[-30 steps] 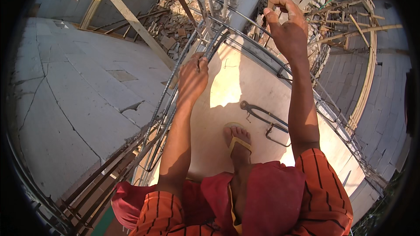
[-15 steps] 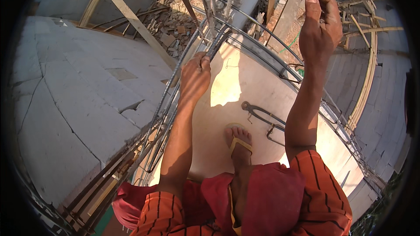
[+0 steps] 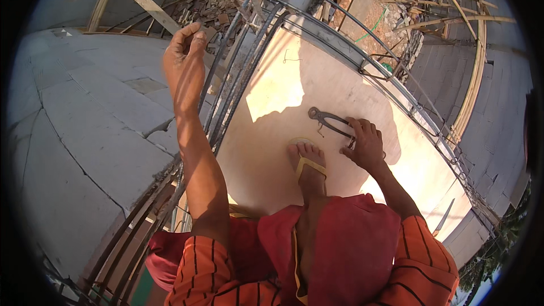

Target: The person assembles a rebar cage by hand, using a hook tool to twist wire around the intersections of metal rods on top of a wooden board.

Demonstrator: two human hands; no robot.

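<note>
A pair of dark end-cutting pincers (image 3: pixel 333 126) lies on the pale plywood board (image 3: pixel 272 136), its jaws toward the far left. My right hand (image 3: pixel 367 144) is closed over the handle ends, thumb on the near side and fingers across the far one. The palm hides the ends of the handles. My left hand (image 3: pixel 186 65) is raised at the left, next to the steel rebars (image 3: pixel 241 82), thumb and fingers curled together. Whatever it pinches, if anything, is too small to make out. A short bent wire (image 3: pixel 292 56) rests on the board's far part.
My sandalled foot (image 3: pixel 309 161) stands on the board. Rebars with wire stirrups (image 3: pixel 391 82) run along its far and right edges. A grey block wall (image 3: pixel 79 107) rises at the left. Rubble (image 3: pixel 218 8) and timber props (image 3: pixel 144 0) lie beyond. A thin blade-like piece (image 3: pixel 445 215) lies at the right.
My right hand has come down from the upper right onto the pincers' handles. My left hand has let go of the rebars and moved up and left. The view has shifted slightly.
</note>
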